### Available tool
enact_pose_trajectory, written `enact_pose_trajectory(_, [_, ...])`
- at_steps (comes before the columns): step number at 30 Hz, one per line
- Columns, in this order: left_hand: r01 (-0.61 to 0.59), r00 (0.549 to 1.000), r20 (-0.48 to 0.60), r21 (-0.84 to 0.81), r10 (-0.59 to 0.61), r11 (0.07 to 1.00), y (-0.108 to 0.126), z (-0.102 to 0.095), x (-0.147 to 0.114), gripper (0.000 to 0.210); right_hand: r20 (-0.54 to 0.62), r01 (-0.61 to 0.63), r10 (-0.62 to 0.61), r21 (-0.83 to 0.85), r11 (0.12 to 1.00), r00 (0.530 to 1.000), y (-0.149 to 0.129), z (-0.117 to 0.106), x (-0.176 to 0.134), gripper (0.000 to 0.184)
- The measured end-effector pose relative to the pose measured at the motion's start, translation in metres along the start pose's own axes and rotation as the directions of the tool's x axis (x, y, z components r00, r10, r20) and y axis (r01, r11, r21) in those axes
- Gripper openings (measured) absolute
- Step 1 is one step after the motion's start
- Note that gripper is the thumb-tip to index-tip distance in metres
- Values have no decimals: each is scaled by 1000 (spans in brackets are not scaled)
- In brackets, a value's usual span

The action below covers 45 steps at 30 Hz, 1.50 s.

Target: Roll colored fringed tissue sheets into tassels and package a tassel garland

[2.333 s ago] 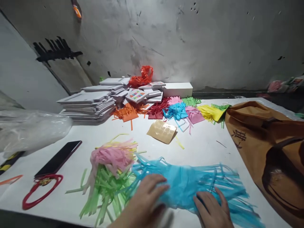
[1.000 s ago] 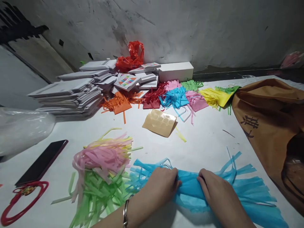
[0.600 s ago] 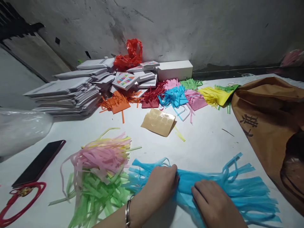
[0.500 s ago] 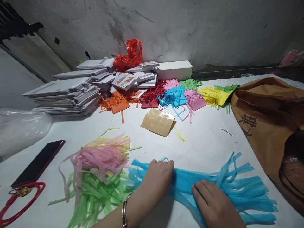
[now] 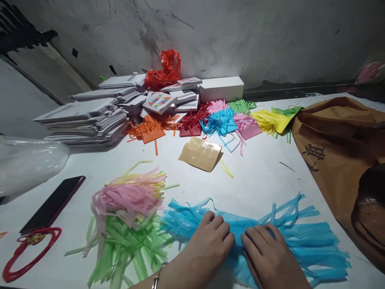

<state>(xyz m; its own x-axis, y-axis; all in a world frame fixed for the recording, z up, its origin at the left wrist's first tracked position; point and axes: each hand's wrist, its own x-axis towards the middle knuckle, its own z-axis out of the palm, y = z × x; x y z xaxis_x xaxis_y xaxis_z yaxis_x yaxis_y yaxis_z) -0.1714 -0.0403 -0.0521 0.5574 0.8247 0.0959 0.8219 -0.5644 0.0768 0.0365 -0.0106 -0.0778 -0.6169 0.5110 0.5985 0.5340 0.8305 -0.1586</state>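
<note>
A blue tissue paper tassel [image 5: 319, 241] with fringed ends lies across the white tabletop in front of me. My left hand [image 5: 210, 241] grips its middle from above with bent fingers, and a metal bracelet circles that wrist. Close beside it, my right hand [image 5: 270, 253] curls over the plain middle band, fingers pressed together. The paper directly under both palms is hidden. To the left, a pink tissue tassel [image 5: 129, 196] rests over a green one [image 5: 129, 241], with yellow strips showing behind.
Behind lie a sticker sheet [image 5: 201, 154], an orange folded tassel [image 5: 152, 130] among other colours, stacked white card [image 5: 81, 116], a white box [image 5: 221, 89] and a red plastic bag [image 5: 165, 72]. A phone [image 5: 54, 204] sits left; a brown bag [image 5: 331, 140] is on the right.
My left hand has slid right and slightly down, closer to my right hand. The blue paper's middle is more bunched, and its left fringe is more spread. My right hand has barely shifted.
</note>
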Motion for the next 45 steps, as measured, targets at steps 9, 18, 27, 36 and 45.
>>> enact_pose_trajectory(9, [204,976,-47,-151,-213,967,-3,-2,-16,14,151,-199,189,54,978,970,13,-2,-5,39])
enact_pose_trajectory(18, [468,870,171,8,-462,884,-3,-6,9,22,210,-197,239,-202,959,948,32,9,3,30])
enact_pose_trajectory(27, [388,921,41,1,-388,922,-2,-5,5,6,109,66,-77,94,993,991,11,3,15,33])
enact_pose_trajectory(36, [122,990,-61,-110,-129,986,-2,-8,-8,13,126,18,-33,124,992,991,2,7,22,24])
enact_pose_trajectory(45, [198,965,-119,-253,-234,947,-1,-3,-20,10,105,4,-9,48,999,994,11,-3,0,34])
